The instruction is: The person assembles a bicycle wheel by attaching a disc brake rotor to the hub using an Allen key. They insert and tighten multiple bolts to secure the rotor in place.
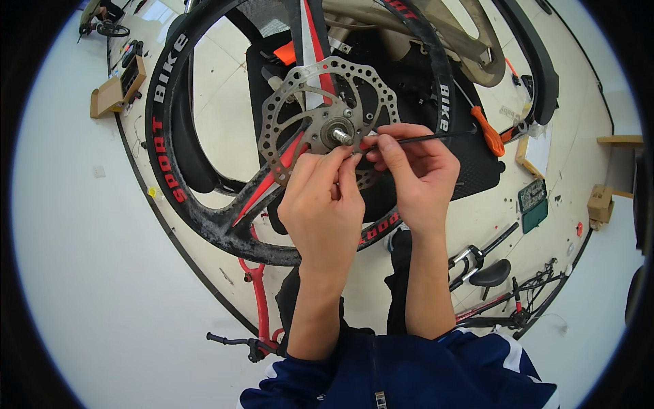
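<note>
A black bicycle wheel (pixel 162 140) with red and white spokes lies before me, its hub up. On the hub sits a silver disc brake rotor (pixel 272 133), pierced with holes, and a threaded axle (pixel 342 135) sticks up from its centre. Bolt heads show in the rotor's mount above the axle. My left hand (pixel 321 194) is closed in a pinch at the mount's lower edge; what its fingertips hold is hidden. Just beside it, my right hand (pixel 422 174) grips a thin black hex key (pixel 446 135), whose long arm points right and bends at the end.
Under the wheel is a black padded surface (pixel 477 174). An orange-handled screwdriver (pixel 488 133) lies at its right edge. A green case (pixel 533 206), a saddle (pixel 492 273), a fork (pixel 470 262) and a red frame (pixel 259 300) are on the floor. An open cardboard box (pixel 107 99) stands far left.
</note>
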`<action>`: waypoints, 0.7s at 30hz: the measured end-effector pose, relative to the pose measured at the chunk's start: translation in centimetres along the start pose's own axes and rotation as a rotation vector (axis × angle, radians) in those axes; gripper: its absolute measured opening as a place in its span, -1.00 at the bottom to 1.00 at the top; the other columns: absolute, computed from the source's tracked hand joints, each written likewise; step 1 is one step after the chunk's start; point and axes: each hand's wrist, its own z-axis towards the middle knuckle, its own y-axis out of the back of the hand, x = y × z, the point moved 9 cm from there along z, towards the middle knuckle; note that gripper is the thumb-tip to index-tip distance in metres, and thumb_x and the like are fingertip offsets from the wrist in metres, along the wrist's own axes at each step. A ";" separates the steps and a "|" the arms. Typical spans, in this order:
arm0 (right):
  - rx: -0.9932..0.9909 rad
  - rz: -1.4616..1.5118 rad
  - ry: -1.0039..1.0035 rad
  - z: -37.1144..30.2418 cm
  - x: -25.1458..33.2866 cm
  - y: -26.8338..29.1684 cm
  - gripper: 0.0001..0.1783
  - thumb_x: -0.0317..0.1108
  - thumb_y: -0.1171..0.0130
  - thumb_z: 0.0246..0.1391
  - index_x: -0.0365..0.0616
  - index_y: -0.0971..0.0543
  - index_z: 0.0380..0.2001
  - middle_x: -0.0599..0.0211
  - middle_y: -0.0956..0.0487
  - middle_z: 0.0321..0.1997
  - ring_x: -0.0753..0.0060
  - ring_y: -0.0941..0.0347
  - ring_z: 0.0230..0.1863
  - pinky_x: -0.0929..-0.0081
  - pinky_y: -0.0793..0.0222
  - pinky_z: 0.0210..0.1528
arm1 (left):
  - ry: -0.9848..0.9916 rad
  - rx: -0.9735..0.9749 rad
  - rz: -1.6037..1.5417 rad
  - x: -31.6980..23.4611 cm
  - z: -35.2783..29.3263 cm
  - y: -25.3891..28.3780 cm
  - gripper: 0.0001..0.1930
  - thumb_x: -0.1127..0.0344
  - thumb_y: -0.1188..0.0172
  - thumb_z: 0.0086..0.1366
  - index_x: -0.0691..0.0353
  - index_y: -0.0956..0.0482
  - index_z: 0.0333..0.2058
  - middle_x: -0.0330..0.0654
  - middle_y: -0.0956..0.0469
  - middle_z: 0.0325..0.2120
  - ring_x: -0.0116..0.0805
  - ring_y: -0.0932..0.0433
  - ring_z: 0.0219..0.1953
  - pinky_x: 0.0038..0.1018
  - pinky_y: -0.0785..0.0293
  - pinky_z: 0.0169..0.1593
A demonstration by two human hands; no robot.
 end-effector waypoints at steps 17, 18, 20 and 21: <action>0.101 -0.144 0.076 -0.1 1.1 -0.4 -0.85 -0.51 -0.13 0.21 -0.36 -0.61 -0.22 0.33 -0.58 -0.32 0.59 -0.53 -0.32 0.65 -0.48 -0.26 | 0.043 0.030 -0.090 0.2 -0.1 0.0 -0.84 0.56 -0.37 0.08 0.28 -0.72 -0.31 -0.32 -0.48 -0.59 -0.69 -0.38 -0.66 -0.74 -0.23 -0.62; 0.101 -0.121 0.057 -0.2 1.3 -0.5 -0.85 -0.51 -0.13 0.21 -0.36 -0.60 -0.21 0.34 -0.58 -0.33 0.59 -0.54 -0.32 0.65 -0.49 -0.26 | 0.018 0.041 -0.081 0.1 -0.1 0.1 -0.83 0.57 -0.36 0.09 0.27 -0.72 -0.30 -0.32 -0.48 -0.59 -0.69 -0.38 -0.66 -0.75 -0.23 -0.62; 0.109 -0.073 0.033 -0.4 1.0 -0.8 -0.87 -0.53 -0.14 0.19 -0.36 -0.58 -0.21 0.34 -0.60 -0.34 0.57 -0.56 -0.33 0.65 -0.51 -0.24 | -0.031 0.064 -0.065 -0.2 0.1 0.1 -0.81 0.58 -0.35 0.10 0.25 -0.72 -0.27 -0.32 -0.48 -0.57 -0.70 -0.38 -0.66 -0.76 -0.24 -0.61; 0.116 -0.069 0.034 -0.5 0.8 -1.0 -0.88 -0.55 -0.15 0.18 -0.36 -0.57 -0.23 0.33 -0.60 -0.33 0.57 -0.56 -0.33 0.65 -0.51 -0.24 | -0.025 0.055 -0.068 0.1 0.1 0.1 -0.81 0.58 -0.35 0.09 0.26 -0.72 -0.28 -0.32 -0.48 -0.57 -0.69 -0.38 -0.66 -0.75 -0.25 -0.61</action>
